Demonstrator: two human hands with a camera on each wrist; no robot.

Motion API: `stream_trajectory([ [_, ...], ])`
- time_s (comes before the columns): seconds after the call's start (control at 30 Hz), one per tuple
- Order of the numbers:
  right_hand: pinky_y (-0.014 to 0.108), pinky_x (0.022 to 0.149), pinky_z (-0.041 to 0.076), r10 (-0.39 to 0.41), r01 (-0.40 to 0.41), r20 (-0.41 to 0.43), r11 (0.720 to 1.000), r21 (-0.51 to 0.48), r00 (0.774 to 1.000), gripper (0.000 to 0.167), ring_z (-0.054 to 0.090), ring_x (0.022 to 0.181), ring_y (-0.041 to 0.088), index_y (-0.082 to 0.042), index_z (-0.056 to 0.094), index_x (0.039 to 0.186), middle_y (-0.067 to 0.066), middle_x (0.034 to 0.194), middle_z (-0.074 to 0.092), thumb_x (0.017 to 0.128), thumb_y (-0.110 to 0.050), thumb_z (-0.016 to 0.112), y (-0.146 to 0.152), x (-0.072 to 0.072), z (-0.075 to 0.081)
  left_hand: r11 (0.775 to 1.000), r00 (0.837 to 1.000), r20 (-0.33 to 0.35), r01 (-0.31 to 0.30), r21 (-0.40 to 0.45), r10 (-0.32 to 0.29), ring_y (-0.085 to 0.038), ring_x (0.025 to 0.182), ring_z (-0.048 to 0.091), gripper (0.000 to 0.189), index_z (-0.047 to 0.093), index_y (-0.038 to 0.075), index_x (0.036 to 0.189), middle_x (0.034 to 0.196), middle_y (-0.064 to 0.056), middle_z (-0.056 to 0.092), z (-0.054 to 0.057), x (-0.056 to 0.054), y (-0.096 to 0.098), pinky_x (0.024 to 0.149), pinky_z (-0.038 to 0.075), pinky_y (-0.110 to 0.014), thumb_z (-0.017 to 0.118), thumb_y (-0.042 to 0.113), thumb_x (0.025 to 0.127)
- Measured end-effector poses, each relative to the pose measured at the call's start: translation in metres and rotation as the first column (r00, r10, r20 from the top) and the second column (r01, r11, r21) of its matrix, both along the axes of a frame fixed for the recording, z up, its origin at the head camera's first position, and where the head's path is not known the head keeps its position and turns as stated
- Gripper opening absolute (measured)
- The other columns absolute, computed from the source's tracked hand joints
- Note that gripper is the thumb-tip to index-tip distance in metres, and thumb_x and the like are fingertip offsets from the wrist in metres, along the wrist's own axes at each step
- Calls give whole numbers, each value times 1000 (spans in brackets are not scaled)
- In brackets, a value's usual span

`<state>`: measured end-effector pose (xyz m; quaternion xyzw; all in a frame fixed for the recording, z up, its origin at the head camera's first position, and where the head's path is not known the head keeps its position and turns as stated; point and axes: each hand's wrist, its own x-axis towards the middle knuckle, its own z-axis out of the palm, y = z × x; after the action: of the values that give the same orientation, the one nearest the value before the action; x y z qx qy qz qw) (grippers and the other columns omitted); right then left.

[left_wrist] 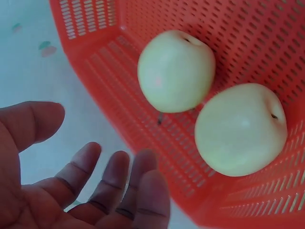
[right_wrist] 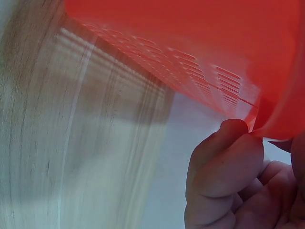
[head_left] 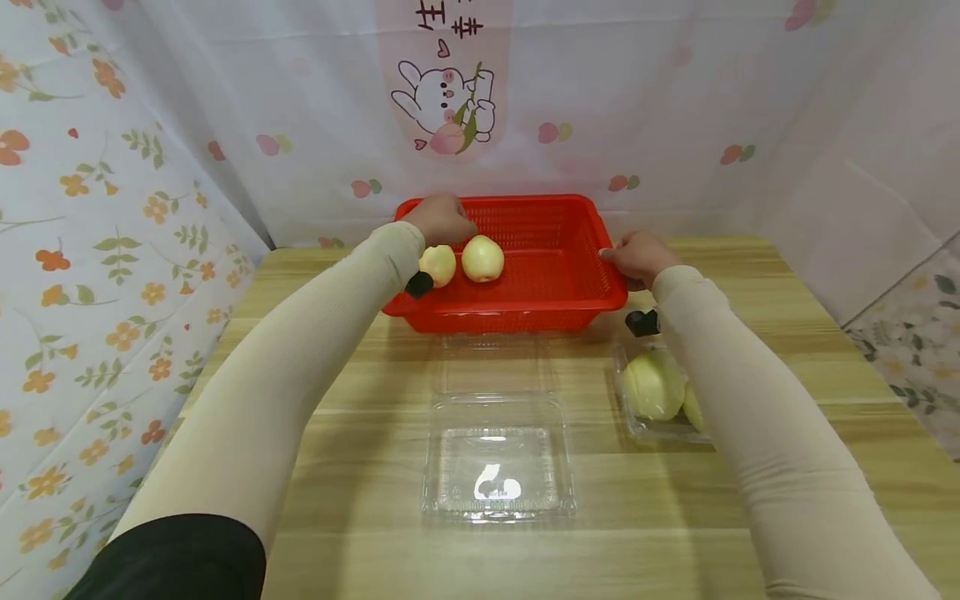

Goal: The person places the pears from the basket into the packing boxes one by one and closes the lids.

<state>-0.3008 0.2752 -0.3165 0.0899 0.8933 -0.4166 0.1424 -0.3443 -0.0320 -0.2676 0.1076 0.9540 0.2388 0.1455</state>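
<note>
A red plastic basket [head_left: 547,283] stands at the back of the table, with two pale yellow apples [head_left: 483,259] side by side in its left part. My left hand [head_left: 441,220] is over the basket's back left corner. In the left wrist view its fingers [left_wrist: 114,176] are loosely bent with nothing between them, apart from both apples [left_wrist: 176,71]. At the basket's right side, my right hand [head_left: 641,257] grips the rim between thumb and fingers. The right wrist view shows those fingers [right_wrist: 228,167] against the red edge of the basket [right_wrist: 190,28].
An open clear plastic clamshell box [head_left: 498,467] lies on the wooden table in front of the basket. Another clear box [head_left: 633,425] with pale yellow apples stands to the right, partly behind the right sleeve. A printed curtain [head_left: 637,100] hangs behind the table.
</note>
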Motion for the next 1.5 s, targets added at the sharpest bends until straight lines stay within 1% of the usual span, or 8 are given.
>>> stream_trajectory([
  [0.2,30,63,57,8,-8,7,1000,6,1000,25,64,66,17,3,48,103,12,87,62,103,-21,52,-1,-4,-3,997,999,7,-36,-71,36,-22,66,46,30,49,11,71,67,-1,40,-11,-18,-5,63,41,-30,58,29,93],
  [0.4,30,62,57,0,0,8,1000,11,1000,24,64,66,17,2,48,103,12,88,61,103,-22,52,-1,-5,-5,994,994,65,-79,-71,84,-27,96,55,21,60,8,96,92,-5,54,-26,-28,-9,78,47,-31,59,29,92],
  [0.9,28,59,56,8,-8,17,1000,-10,1000,24,62,61,13,2,45,98,8,81,61,104,-21,50,5,3,-7,984,985,140,-74,-163,97,-23,101,52,41,58,7,126,119,-7,57,-52,-38,0,86,48,-33,60,27,91],
  [1.03,29,60,56,1,-1,14,1000,-7,1000,23,63,62,14,2,45,99,9,82,61,104,-20,50,5,3,-6,985,970,205,-108,-132,134,-23,105,51,46,53,8,135,125,-7,55,-53,-39,0,93,49,-36,59,27,93],
  [1.17,30,62,57,0,0,13,1000,-11,1000,23,63,62,14,2,46,100,9,82,62,104,-21,50,4,1,-6,986,956,250,-131,-107,154,-24,106,51,45,54,7,135,125,-8,54,-54,-39,-3,95,49,-37,59,27,95],
  [1.33,31,62,58,3,-3,11,1000,-6,1000,24,64,63,14,3,46,102,10,84,62,104,-21,50,2,0,-5,986,969,213,-94,-139,123,-23,100,52,39,61,6,126,119,-9,57,-59,-40,-4,88,50,-34,62,26,93],
  [1.43,30,61,58,2,-2,13,1000,-9,1000,25,64,63,14,3,46,102,11,85,62,104,-22,50,2,-2,-5,982,947,259,-174,-77,188,-25,99,54,33,63,9,120,116,-8,58,-63,-41,-5,78,55,-39,68,22,90],
  [1.5,30,61,58,-1,1,17,1000,-12,1000,24,64,63,14,2,45,102,11,86,62,104,-22,50,2,-3,-4,965,916,311,-260,-22,253,-27,99,56,33,61,12,117,114,-8,57,-65,-42,-5,70,57,-43,74,19,87],
])
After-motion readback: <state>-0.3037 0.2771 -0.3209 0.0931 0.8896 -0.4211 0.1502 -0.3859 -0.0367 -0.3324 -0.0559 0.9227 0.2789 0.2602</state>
